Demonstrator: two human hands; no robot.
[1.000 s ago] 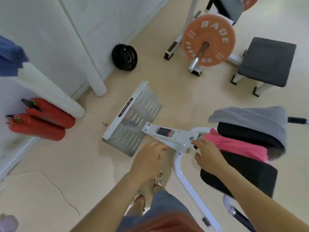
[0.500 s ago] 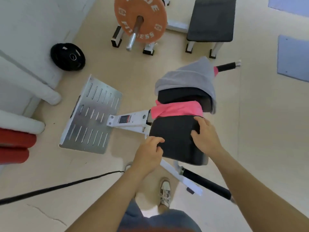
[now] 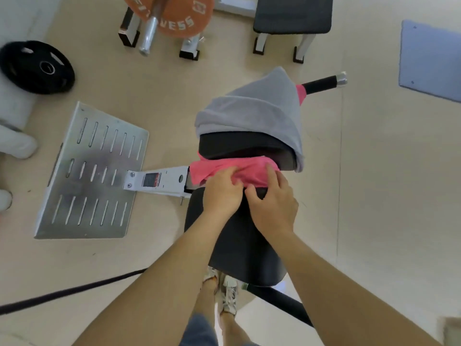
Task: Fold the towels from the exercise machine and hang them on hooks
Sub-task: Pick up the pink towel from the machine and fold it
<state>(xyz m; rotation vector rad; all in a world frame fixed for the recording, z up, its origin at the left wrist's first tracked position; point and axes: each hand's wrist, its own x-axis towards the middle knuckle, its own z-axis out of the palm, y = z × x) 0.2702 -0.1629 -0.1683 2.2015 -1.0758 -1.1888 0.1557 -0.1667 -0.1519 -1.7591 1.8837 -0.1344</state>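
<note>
We are looking straight down at the exercise machine (image 3: 159,181), and both hands are on the pink towel (image 3: 212,171), which lies across the gap between the machine's two black pads, its left end hanging down beside the white frame arm. The left hand (image 3: 222,196) has its fingers curled into the cloth, bunching a fold of pink under the knuckles. The right hand (image 3: 274,208) sits just beside it, nearly touching, with fingers laid over the top of the towel and the thumb tucked in at the near edge, so we call that a pinch on the fabric. Both wrists rest over the near pad (image 3: 239,248). Beyond the hands, the grey towel (image 3: 252,113) is draped over the far pad (image 3: 244,146), spilling down its right side, and a sliver of pink pokes out behind it next to the black handle bar (image 3: 321,83). To the left, the slotted metal footplate (image 3: 92,171) lies flat on the floor at the end of the frame arm. Further out we see an orange weight plate (image 3: 179,18) on a bar, a black weight plate (image 3: 37,67) near the wall, a black bench (image 3: 291,13) and a blue mat (image 3: 431,61) at the right.
</note>
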